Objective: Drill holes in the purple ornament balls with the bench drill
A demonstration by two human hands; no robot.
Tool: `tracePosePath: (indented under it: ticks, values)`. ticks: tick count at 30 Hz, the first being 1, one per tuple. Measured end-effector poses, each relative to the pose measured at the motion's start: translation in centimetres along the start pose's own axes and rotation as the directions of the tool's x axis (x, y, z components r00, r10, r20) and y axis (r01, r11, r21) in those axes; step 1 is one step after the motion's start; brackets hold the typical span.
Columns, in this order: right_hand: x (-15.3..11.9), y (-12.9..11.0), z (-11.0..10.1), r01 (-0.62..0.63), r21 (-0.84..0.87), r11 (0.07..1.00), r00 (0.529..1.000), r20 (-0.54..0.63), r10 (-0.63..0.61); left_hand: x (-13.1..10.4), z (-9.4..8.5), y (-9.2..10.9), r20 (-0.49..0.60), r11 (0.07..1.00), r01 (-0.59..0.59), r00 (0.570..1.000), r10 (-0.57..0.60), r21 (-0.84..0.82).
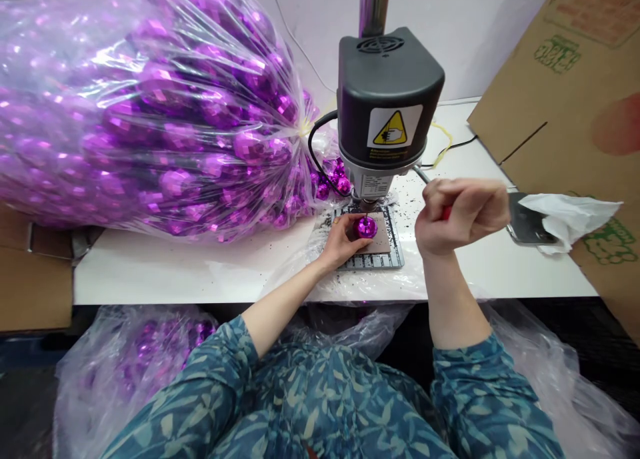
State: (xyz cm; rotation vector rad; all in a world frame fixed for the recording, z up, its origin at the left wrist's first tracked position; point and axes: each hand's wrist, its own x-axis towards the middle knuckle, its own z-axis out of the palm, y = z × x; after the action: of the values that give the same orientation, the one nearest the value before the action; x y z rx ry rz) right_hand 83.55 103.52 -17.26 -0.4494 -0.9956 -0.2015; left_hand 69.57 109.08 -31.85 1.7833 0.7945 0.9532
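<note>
My left hand (345, 240) pinches a shiny purple faceted ball (367, 227) between thumb and fingers. The ball rests on a small board (384, 236) over the grey slotted base plate (395, 259), directly under the bit of a black bench drill press (383, 112). Raised to the right of the machine, my right hand (460, 216) is closed round a handle; a bit of red shows between its fingers. A metal lever rod (421, 174) runs from the machine toward that hand. Whether the bit enters the ball is too small to tell.
A large clear bag (165, 112) of purple balls fills the left of the white table (200, 272). Loose balls (334, 179) lie behind the drill. Dark shavings surround the base. On the right are a phone (530, 219), a white tissue (570, 216) and a cardboard box (565, 112).
</note>
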Motion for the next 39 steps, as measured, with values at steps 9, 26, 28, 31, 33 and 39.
tracePosePath:
  ticks: [9,26,28,31,33,39]
  values:
    - [6.1,-0.3,4.0,-0.347,-0.210,0.914,0.938,-0.101,0.333,-3.7,-1.8,3.2,-0.085,0.986,-0.071,0.993,0.084,0.148]
    - [5.7,-0.2,3.6,-0.330,-0.078,0.941,0.942,-0.093,0.323,-3.0,-8.9,1.0,0.244,0.673,-0.437,0.898,0.367,0.597]
    - [5.6,-0.2,3.5,-0.316,-0.071,0.946,0.947,-0.090,0.309,2.9,-8.4,0.4,0.162,0.659,-0.304,0.950,0.268,0.688]
    - [5.6,-0.2,3.5,-0.307,-0.069,0.949,0.950,-0.086,0.301,9.2,-7.1,-0.7,0.104,0.591,-0.136,0.991,0.088,0.795]
    - [5.5,-0.2,3.4,-0.312,-0.079,0.947,0.948,-0.089,0.305,11.4,-6.3,-1.3,0.067,0.561,-0.071,0.997,0.029,0.825]
    - [5.4,-0.3,3.5,-0.307,-0.144,0.941,0.951,-0.090,0.296,12.2,-6.1,-1.2,0.029,0.543,-0.019,1.000,-0.009,0.839]
